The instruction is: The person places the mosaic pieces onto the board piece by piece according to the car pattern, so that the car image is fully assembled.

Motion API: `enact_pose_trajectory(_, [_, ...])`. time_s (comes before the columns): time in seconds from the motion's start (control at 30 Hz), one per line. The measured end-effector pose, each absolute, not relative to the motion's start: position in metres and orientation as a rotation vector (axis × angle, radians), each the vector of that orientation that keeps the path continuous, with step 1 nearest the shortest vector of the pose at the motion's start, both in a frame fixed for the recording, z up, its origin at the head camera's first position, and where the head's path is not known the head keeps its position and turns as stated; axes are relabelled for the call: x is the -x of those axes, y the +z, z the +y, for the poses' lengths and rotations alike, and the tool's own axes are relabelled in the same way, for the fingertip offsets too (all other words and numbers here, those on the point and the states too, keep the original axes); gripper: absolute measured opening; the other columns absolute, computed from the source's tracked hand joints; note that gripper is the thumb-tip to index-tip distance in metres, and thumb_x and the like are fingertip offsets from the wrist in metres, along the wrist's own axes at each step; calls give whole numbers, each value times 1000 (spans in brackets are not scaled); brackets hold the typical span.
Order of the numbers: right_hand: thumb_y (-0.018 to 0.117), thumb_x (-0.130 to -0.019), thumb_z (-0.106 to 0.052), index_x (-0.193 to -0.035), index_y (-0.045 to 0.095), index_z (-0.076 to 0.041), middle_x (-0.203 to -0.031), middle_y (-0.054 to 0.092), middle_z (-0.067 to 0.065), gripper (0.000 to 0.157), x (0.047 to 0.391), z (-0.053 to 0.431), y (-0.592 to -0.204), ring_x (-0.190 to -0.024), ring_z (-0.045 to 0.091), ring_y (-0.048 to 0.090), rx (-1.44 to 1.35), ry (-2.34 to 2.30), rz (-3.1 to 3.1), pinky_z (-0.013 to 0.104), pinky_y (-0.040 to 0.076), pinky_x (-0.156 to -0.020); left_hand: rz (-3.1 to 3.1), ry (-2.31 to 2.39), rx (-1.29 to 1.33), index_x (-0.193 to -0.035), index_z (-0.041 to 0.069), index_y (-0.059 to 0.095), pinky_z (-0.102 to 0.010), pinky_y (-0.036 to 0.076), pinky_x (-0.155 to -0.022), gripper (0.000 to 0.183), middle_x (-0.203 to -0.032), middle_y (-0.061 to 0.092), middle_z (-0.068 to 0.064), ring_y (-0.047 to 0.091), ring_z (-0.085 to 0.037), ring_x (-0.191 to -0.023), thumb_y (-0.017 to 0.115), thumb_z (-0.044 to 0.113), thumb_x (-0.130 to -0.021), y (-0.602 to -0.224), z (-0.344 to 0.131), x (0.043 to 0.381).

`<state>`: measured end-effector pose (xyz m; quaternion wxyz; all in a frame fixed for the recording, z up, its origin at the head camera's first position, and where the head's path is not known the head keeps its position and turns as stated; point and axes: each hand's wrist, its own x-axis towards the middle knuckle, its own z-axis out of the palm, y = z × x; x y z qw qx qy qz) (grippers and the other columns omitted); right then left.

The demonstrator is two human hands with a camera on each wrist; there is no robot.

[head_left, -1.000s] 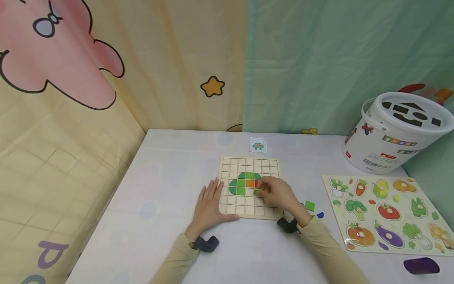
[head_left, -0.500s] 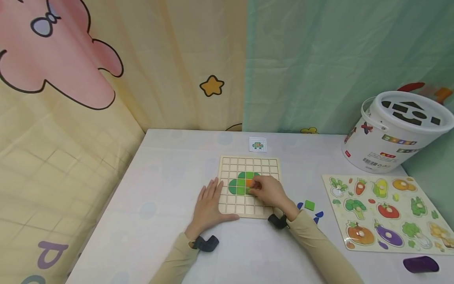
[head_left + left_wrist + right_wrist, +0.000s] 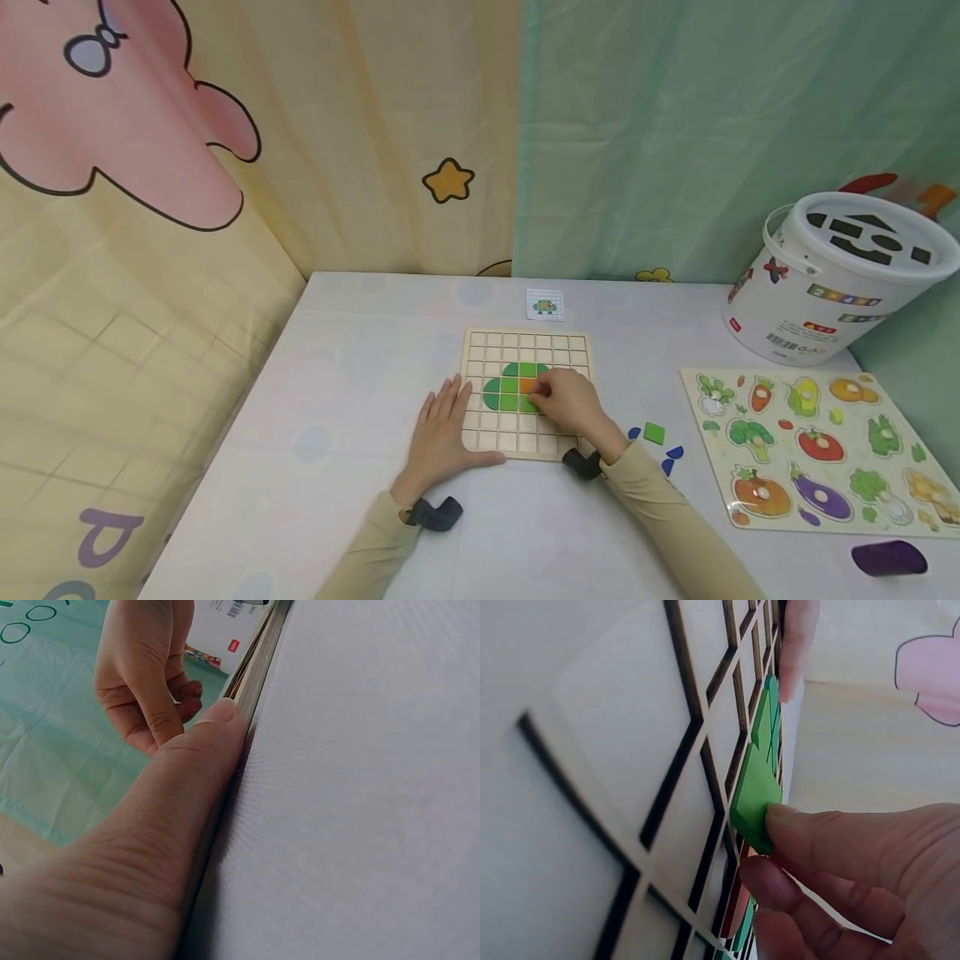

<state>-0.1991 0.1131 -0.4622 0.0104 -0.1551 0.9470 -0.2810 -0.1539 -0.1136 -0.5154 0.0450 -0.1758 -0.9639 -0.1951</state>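
Observation:
A wooden grid board (image 3: 487, 442) lies on the table with green, dark green and orange tiles set in its middle. My right hand (image 3: 572, 404) reaches over the board and pinches a light green square tile (image 3: 754, 796) between thumb and fingers. That tile is slightly tilted over a cell beside the other green pieces (image 3: 765, 720). A red tile (image 3: 735, 911) shows just below the fingers. My left hand (image 3: 441, 433) lies flat at the board's left side, fingers straight and thumb spread along the front corner; its thumb (image 3: 187, 765) touches the board's edge.
Behind the board lies a small pattern card (image 3: 544, 305). To the right are a loose green square (image 3: 654, 433), several blue pieces (image 3: 675, 453), a vegetable puzzle board (image 3: 855, 429) and a purple object (image 3: 889, 558). A white bucket (image 3: 810, 300) stands at the back right.
My right hand has moved left across the board with the green tile, over the cell below the orange tile, then nearly stopped. Blue pieces beside the wrist came into view. The left hand stayed put.

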Motion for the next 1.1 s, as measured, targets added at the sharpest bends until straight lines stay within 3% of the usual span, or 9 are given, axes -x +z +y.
enact_pose_trajectory(0.5, [76, -81, -21, -75, 73, -14, -65, 60, -7, 10, 196, 111, -460, -58, 9, 52, 421, -765, 3001, 27, 44, -51, -2936, -586, 543, -150, 4, 25, -44, 8, -113, 120, -155, 18, -14, 11, -27, -143, 65, 77, -63, -517, -113, 155])
enact_pose_trajectory(0.73, [73, -84, -23, -91, 76, -14, -72, 65, -3, 11, 188, 115, -458, -57, 8, 48, 477, -696, 2966, 26, 40, -49, -2952, -588, 532, -150, 4, 24, -44, 7, -114, 121, -156, 17, -13, 9, -26, -143, 65, 77, -63, -517, -113, 153])
enact_pose_trajectory(0.9, [68, -88, -23, -104, 73, -12, -58, 53, -4, 20, 180, 124, -454, -51, 11, 42, 518, -720, 2890, 25, 32, -45, -2960, -566, 524, -150, 5, 23, -44, 7, -114, 121, -156, 16, -12, 8, -25, -143, 63, 79, -63, -518, -114, 154])
enact_pose_trajectory(1.1, [68, -88, -24, -97, 74, -12, -67, 55, -8, 16, 172, 149, -452, -56, 11, 46, 488, -806, 2948, 27, 39, -48, -2953, -574, 527, -150, 5, 24, -44, 7, -114, 120, -156, 17, -12, 9, -25, -143, 65, 77, -63, -519, -113, 156])
